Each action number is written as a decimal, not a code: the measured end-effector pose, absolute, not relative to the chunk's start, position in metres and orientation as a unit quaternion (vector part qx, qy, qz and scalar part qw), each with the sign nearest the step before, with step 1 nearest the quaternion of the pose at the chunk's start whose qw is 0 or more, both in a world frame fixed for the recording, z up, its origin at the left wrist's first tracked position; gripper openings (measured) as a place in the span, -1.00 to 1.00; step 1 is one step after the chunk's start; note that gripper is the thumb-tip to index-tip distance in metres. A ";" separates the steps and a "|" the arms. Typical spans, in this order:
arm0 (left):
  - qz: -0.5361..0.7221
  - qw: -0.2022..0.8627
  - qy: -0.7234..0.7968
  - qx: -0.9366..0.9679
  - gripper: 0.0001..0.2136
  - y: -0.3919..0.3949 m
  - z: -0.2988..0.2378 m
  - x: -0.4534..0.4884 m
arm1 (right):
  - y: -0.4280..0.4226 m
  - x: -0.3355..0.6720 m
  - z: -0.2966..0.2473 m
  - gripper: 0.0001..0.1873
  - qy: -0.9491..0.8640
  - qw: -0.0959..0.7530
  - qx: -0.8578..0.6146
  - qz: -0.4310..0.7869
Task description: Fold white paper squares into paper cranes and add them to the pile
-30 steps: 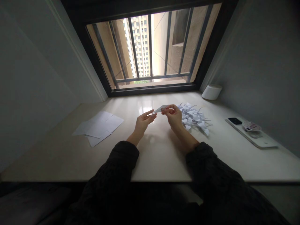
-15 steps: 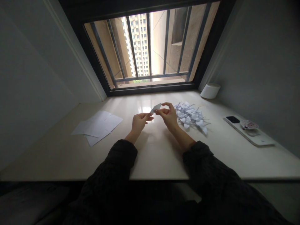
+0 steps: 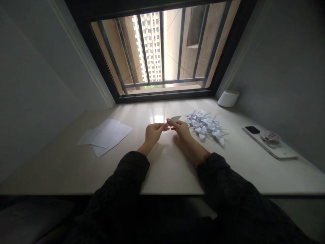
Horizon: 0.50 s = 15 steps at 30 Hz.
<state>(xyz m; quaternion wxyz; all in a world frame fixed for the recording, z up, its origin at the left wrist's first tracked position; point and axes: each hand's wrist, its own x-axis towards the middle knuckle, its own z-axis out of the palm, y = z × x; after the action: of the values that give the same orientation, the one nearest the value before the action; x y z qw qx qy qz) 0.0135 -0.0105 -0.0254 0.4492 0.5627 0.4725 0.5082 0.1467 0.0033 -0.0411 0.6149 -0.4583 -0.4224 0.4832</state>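
Note:
Between both hands, above the white sill, is a small folded piece of paper, its pointed end sticking out to the right past my right fingers. My left hand is closed, with thumb and forefinger pinching the paper's near left end. My right hand is closed too, its thumb and fingertips pressed on the paper close to the left fingertips. Much of the paper is hidden behind the fingers. Just right of my right hand lies a heap of folded paper cranes.
Several flat white paper sheets lie overlapping at left. A phone with a round grip on its back rests at right. A white cylinder-like object stands in the back right corner. Behind is a barred window.
My right fingers have moved left and down, closer to my left fingertips. The folded paper has turned, and its tip now points further right.

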 end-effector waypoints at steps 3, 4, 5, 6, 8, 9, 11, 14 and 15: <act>0.506 0.443 0.479 0.565 -0.68 -0.011 -0.025 0.013 | 0.003 0.148 -0.040 -0.60 -0.436 0.610 -0.459 0.475; 0.504 0.436 0.481 0.569 -0.68 -0.011 -0.026 0.013 | 0.004 0.148 -0.040 -0.61 -0.445 0.607 -0.458 0.472; 0.504 0.429 0.484 0.573 -0.68 -0.011 -0.026 0.012 | 0.004 0.149 -0.040 -0.62 -0.452 0.606 -0.457 0.468; 0.502 0.424 0.485 0.576 -0.69 -0.010 -0.027 0.012 | 0.004 0.149 -0.040 -0.63 -0.456 0.606 -0.456 0.465; 0.499 0.425 0.485 0.578 -0.68 -0.010 -0.028 0.011 | 0.005 0.149 -0.040 -0.64 -0.457 0.612 -0.454 0.458; 0.498 0.430 0.485 0.577 -0.68 -0.010 -0.028 0.011 | 0.004 0.149 -0.039 -0.63 -0.455 0.616 -0.454 0.455; 0.492 0.442 0.483 0.574 -0.66 -0.011 -0.027 0.011 | 0.004 0.149 -0.038 -0.62 -0.451 0.624 -0.453 0.450; 0.476 0.456 0.483 0.577 -0.64 -0.012 -0.026 0.012 | 0.002 0.148 -0.037 -0.64 -0.437 0.639 -0.456 0.438; 0.469 0.461 0.482 0.578 -0.63 -0.012 -0.026 0.012 | 0.002 0.148 -0.037 -0.64 -0.433 0.646 -0.458 0.432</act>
<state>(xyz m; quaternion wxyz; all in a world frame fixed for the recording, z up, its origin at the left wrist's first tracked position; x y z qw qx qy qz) 0.0120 -0.0118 -0.0264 0.4613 0.5780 0.4825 0.4695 0.1477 0.0018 -0.0367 0.6455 -0.4576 -0.4330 0.4318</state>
